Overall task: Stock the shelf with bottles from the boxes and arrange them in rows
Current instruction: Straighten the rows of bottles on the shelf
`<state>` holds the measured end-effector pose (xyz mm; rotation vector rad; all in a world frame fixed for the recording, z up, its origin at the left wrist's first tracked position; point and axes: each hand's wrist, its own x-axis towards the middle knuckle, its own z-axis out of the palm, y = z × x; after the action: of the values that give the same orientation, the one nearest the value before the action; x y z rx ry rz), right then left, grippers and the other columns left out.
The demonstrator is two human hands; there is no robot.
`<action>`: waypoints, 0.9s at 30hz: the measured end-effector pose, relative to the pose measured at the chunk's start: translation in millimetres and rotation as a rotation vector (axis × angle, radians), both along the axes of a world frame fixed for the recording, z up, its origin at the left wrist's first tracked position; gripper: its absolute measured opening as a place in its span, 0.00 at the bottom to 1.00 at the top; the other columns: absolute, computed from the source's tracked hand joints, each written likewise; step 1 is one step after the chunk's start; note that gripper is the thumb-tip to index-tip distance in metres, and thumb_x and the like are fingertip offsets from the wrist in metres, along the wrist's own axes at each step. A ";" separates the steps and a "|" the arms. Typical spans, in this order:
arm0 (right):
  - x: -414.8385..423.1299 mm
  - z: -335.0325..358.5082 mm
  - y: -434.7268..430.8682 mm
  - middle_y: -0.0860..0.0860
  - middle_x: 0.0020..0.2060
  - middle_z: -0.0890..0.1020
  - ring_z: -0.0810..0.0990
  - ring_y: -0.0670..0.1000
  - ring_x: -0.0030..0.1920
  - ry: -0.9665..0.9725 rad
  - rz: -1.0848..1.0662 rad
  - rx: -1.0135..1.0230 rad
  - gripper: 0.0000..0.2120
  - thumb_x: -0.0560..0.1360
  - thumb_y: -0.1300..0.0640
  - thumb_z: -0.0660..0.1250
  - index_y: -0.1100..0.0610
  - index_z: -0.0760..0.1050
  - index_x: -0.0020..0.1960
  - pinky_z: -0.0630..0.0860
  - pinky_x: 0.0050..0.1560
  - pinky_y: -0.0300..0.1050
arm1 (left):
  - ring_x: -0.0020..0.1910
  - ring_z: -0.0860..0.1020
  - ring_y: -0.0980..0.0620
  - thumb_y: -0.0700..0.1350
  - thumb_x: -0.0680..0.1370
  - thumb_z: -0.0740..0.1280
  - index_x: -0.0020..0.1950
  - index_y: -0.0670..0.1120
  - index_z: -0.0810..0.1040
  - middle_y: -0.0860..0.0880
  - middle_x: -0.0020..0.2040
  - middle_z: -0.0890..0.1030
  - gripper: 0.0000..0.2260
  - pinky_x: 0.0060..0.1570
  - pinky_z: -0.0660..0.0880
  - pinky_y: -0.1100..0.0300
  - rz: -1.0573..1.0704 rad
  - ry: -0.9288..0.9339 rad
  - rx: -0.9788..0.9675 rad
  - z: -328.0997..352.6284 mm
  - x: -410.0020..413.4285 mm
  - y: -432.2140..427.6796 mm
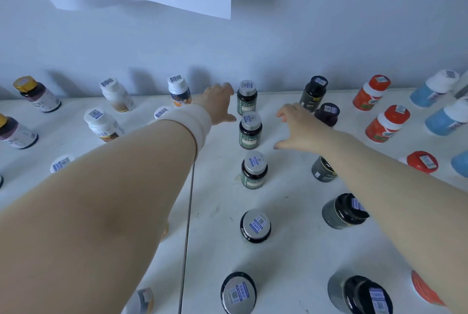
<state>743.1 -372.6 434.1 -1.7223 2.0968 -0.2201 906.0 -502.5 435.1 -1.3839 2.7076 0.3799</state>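
Several dark bottles with silver caps stand in a row running front to back on the white shelf [217, 202]. The rearmost green-labelled bottle [247, 97] stands by the wall, and a second one [250, 129] stands just in front of it. My left hand [219, 103] reaches out to the left of these two, fingers spread, holding nothing. My right hand [298, 126] hovers to their right, thumb and fingers apart and empty. Both hands flank the two bottles without touching them.
To the right runs a row of black-capped bottles [345, 211], then red-capped ones [387, 124] and blue ones [445, 117]. White bottles [101, 124] and gold-capped bottles [36, 94] stand to the left. A seam [188, 222] splits the shelf. A white wall rises behind.
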 end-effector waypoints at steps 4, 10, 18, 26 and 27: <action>10.5 -25.1 -17.8 0.54 0.64 0.67 0.70 0.51 0.63 -0.199 -0.065 -0.019 0.38 0.65 0.52 0.77 0.57 0.62 0.69 0.65 0.62 0.42 | 0.69 0.67 0.44 0.51 0.73 0.72 0.73 0.43 0.58 0.42 0.70 0.67 0.35 0.66 0.65 0.51 0.059 0.193 0.143 -17.6 -24.4 -22.7; 21.7 -45.7 -39.2 0.50 0.55 0.73 0.73 0.46 0.53 -0.401 -0.106 -0.089 0.30 0.61 0.54 0.79 0.53 0.69 0.58 0.67 0.51 0.37 | 0.63 0.71 0.44 0.46 0.71 0.73 0.67 0.41 0.66 0.43 0.64 0.72 0.28 0.59 0.67 0.56 0.069 0.365 0.215 -38.7 -42.4 -43.3; 25.0 -47.6 -50.1 0.44 0.48 0.74 0.75 0.45 0.47 -0.440 -0.096 -0.105 0.26 0.63 0.57 0.78 0.54 0.70 0.57 0.71 0.50 0.38 | 0.60 0.74 0.44 0.44 0.72 0.73 0.64 0.40 0.68 0.43 0.62 0.75 0.24 0.51 0.67 0.60 0.062 0.392 0.214 -39.4 -43.5 -59.1; 26.5 -49.5 -50.3 0.45 0.49 0.74 0.76 0.48 0.50 -0.510 -0.117 -0.059 0.28 0.64 0.59 0.77 0.55 0.69 0.61 0.75 0.57 0.43 | 0.61 0.73 0.45 0.44 0.72 0.73 0.66 0.41 0.67 0.44 0.63 0.75 0.26 0.52 0.66 0.62 0.080 0.409 0.244 -40.7 -42.7 -56.9; 25.8 -48.6 -50.4 0.46 0.50 0.75 0.77 0.48 0.51 -0.514 -0.111 -0.041 0.28 0.64 0.59 0.77 0.55 0.69 0.61 0.74 0.56 0.43 | 0.62 0.73 0.45 0.45 0.72 0.73 0.67 0.41 0.65 0.44 0.64 0.75 0.27 0.53 0.66 0.62 0.083 0.401 0.256 -38.6 -42.1 -55.3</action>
<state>769.0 -423.0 385.5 -1.3820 1.8085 -0.6661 863.9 -557.8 396.5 -1.4795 2.7627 1.0755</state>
